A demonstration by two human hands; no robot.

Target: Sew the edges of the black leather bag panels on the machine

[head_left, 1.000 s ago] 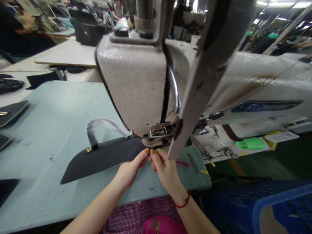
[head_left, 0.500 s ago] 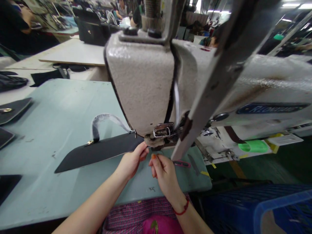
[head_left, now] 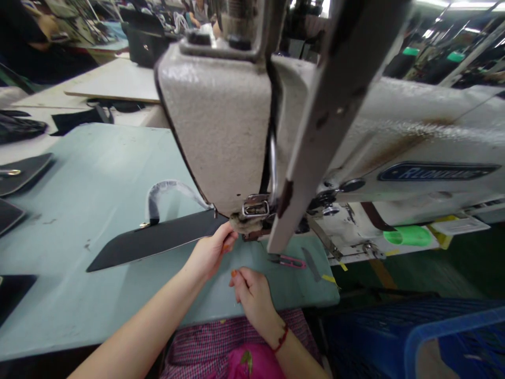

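Observation:
A long black leather panel [head_left: 158, 238] with a small gold stud lies on the pale green table [head_left: 98, 173], its right end under the sewing machine head [head_left: 221, 121]. My left hand [head_left: 211, 250] pinches that end right beside the presser foot [head_left: 254, 210]. Lower down, my right hand [head_left: 250, 292] rests near the table's front edge with fingers curled in a pinch; whatever it holds is too fine to make out. A grey strap loop [head_left: 169, 189] rises from the panel near the stud.
Pink-handled thread snips [head_left: 290, 260] lie on the table right of the needle. More black panels [head_left: 23, 171] sit at the left edge. A blue plastic crate [head_left: 414, 337] stands on the floor at lower right. Another person [head_left: 27, 31] works at a far table.
My right hand has pulled back from the needle area toward my body. My left hand stays on the panel's end, which has shifted slightly.

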